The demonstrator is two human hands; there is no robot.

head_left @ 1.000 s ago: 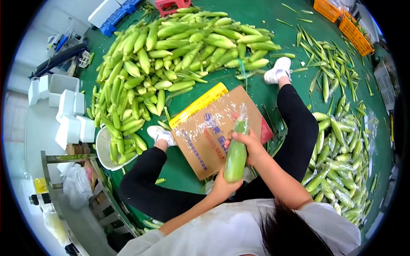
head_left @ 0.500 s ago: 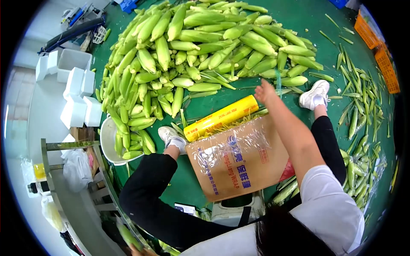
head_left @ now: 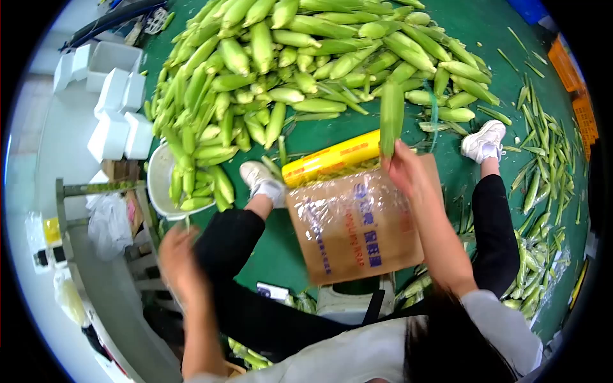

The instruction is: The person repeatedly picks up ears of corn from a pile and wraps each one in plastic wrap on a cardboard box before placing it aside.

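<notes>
My right hand (head_left: pixel 403 167) grips the lower end of a green-husked ear of corn (head_left: pixel 392 116), which points up over the cardboard box (head_left: pixel 357 223). A roll of yellow wrap (head_left: pixel 335 158) lies along the far edge of that box, just left of the held ear. My left hand (head_left: pixel 179 258) is beside my left knee, near the white tub (head_left: pixel 155 182) of corn. Motion smears its fingers, so I cannot make out whether it holds anything. Beyond the box spreads a large heap of corn (head_left: pixel 294 70).
A grey stool (head_left: pixel 332 303) supports the box. Loose husks (head_left: pixel 543 140) litter the green floor at right, near orange crates (head_left: pixel 565 64). White foam boxes (head_left: pixel 112 134) stand at left, above a grey metal frame (head_left: pixel 70 252). A phone-like object (head_left: pixel 272 292) lies by my leg.
My right hand has come back from the heap's edge with an ear of corn. My left hand has risen from the bottom, where it was at an ear of corn, to beside my knee.
</notes>
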